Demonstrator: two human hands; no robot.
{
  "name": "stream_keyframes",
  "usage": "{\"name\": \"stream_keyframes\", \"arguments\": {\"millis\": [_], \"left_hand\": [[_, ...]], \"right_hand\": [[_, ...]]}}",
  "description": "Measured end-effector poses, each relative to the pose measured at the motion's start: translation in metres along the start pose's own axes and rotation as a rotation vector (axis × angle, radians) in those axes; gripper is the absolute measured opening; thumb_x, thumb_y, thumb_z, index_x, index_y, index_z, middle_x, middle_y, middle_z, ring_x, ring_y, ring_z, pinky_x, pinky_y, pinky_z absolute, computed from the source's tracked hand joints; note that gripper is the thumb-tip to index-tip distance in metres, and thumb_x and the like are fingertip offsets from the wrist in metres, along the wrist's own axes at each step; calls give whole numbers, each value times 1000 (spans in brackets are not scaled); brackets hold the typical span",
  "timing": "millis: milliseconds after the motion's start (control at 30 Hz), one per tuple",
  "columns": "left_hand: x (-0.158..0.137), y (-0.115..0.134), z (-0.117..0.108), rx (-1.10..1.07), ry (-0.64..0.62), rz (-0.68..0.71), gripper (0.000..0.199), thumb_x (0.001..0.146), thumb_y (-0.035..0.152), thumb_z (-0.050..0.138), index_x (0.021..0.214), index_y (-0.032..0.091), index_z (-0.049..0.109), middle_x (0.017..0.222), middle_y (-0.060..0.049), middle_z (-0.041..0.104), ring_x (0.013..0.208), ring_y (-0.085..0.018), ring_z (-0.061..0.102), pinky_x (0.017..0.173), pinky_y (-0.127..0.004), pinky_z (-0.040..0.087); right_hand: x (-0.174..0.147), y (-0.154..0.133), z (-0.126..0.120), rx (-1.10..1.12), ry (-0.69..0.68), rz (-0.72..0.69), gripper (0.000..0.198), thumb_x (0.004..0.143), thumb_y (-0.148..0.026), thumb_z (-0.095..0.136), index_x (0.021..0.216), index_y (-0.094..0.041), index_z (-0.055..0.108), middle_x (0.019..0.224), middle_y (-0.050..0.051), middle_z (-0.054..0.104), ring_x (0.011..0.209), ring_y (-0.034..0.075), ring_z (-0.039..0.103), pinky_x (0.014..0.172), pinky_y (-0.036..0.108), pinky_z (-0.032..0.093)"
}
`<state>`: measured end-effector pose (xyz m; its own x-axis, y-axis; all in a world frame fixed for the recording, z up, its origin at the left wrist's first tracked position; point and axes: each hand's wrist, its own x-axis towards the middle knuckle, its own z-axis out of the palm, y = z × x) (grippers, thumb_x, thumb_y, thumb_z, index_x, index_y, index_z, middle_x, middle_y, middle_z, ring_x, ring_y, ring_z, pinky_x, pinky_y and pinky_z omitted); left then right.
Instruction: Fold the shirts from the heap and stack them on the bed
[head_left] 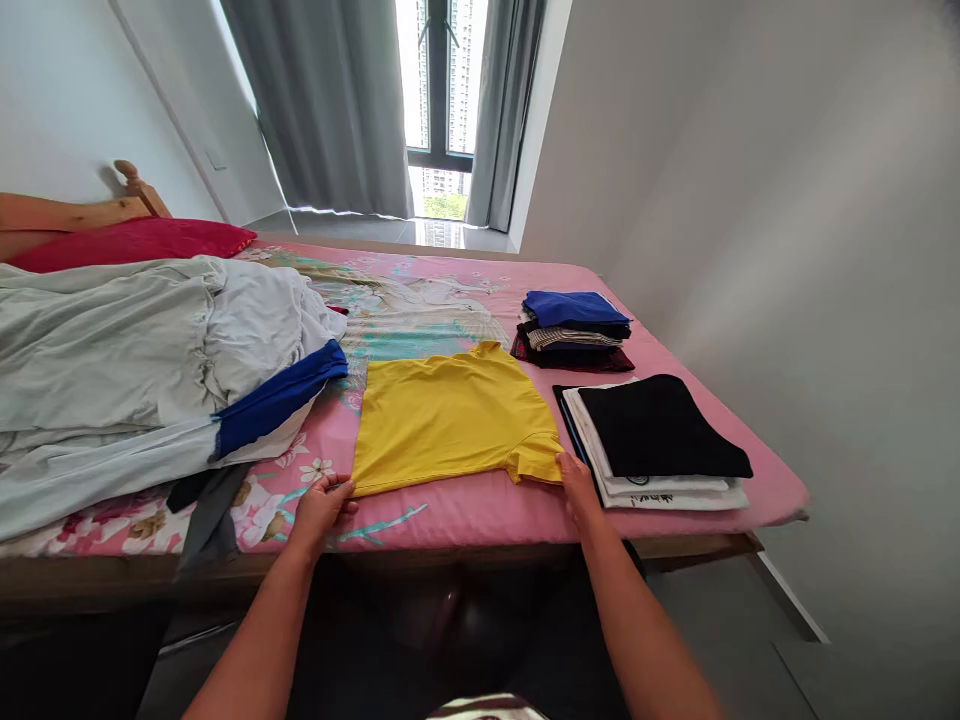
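Yellow shirt [450,420]: flat on the pink bedsheet [457,515], between the two hands, doubled lengthwise, its collar [489,349] at one o'clock, short sleeve [536,456] at four.
Left hand [324,508]: at the shirt's seven-o'clock corner, thumb and forefinger pinching the hem, other fingers loosely curled.
Right hand [579,488]: at four o'clock, fingers closed on the sleeve's edge, partly hidden.
Yellow cloth: smooth, thin-looking, lightly rippled, roughly oblong.
Bedsheet: pink, printed with flowers and turquoise branches.
Black-topped stack [664,425]: three o'clock of the shirt, just beside the right hand; squared folds, white layers beneath.
Blue-topped stack [577,306]: two o'clock, neat layers, one striped.
Pale heap [135,340]: nine o'clock, crumpled and soft, with a blue-ended sleeve [281,398] stretched toward the shirt.
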<state>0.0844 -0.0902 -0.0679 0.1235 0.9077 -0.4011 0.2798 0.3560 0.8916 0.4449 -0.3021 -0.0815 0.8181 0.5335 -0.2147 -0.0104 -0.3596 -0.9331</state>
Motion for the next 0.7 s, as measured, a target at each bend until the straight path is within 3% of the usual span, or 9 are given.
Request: {"name": "stream_keyframes", "arguments": {"millis": [67, 167, 233, 333, 467, 567, 633, 700], "left_hand": [[-2, 3, 2, 47, 3, 14, 28, 70, 28, 65, 93, 16, 54, 65, 2, 61, 46, -10, 58, 41, -19, 44], [-5, 8, 2, 78, 6, 20, 27, 70, 28, 62, 93, 17, 54, 67, 2, 61, 46, -11, 58, 43, -21, 45], [-8, 9, -1, 108, 26, 51, 29, 72, 31, 61, 97, 18, 55, 66, 2, 61, 46, -12, 58, 44, -21, 44], [-10, 6, -8, 326, 117, 191, 28, 73, 36, 59, 96, 19, 58, 63, 2, 61, 52, -14, 59, 48, -23, 42], [-11, -7, -15, 631, 142, 332, 26, 76, 39, 54, 93, 20, 61, 78, -2, 68, 72, -18, 64, 62, -26, 44], [-10, -11, -18, 759, 132, 390, 30, 76, 36, 51, 100, 20, 61, 90, -4, 69, 84, -20, 64, 71, -30, 47], [-10, -8, -18, 819, 206, 540, 32, 76, 34, 51, 102, 19, 61, 102, -7, 67, 96, -23, 62, 82, -34, 47], [-8, 1, -13, 835, 260, 738, 30, 78, 31, 48, 100, 17, 62, 107, -9, 65, 104, -24, 58, 93, -36, 44]], "right_hand": [[-4, -3, 4, 137, -77, 105, 41, 84, -51, 44, 104, -18, 57, 76, 4, 65, 61, 15, 60, 53, 25, 48], [-5, -11, 7, 199, -173, 235, 40, 75, -51, 62, 97, -18, 57, 66, 1, 61, 46, 10, 52, 42, 23, 46], [-2, -15, 4, 141, -142, 208, 34, 74, -44, 65, 92, -17, 56, 61, -3, 56, 40, 6, 43, 37, 19, 40], [3, -13, -9, 48, -69, 156, 21, 80, -37, 58, 90, -18, 54, 57, -5, 51, 38, 6, 39, 38, 18, 34], [-3, -5, -29, -173, -22, 137, 12, 74, -27, 62, 79, -17, 56, 57, -1, 52, 51, 14, 52, 51, 25, 41], [-13, -12, -33, -479, 117, -24, 24, 73, -25, 63, 94, -16, 59, 82, 8, 62, 82, 23, 61, 71, 31, 44], [-16, -26, -26, -654, 189, -243, 30, 80, -28, 54, 108, -17, 56, 100, 11, 62, 95, 24, 59, 80, 33, 43], [-12, -44, -12, -663, 161, -467, 28, 86, -28, 42, 108, -18, 56, 106, 10, 61, 100, 22, 57, 87, 32, 42]]}}
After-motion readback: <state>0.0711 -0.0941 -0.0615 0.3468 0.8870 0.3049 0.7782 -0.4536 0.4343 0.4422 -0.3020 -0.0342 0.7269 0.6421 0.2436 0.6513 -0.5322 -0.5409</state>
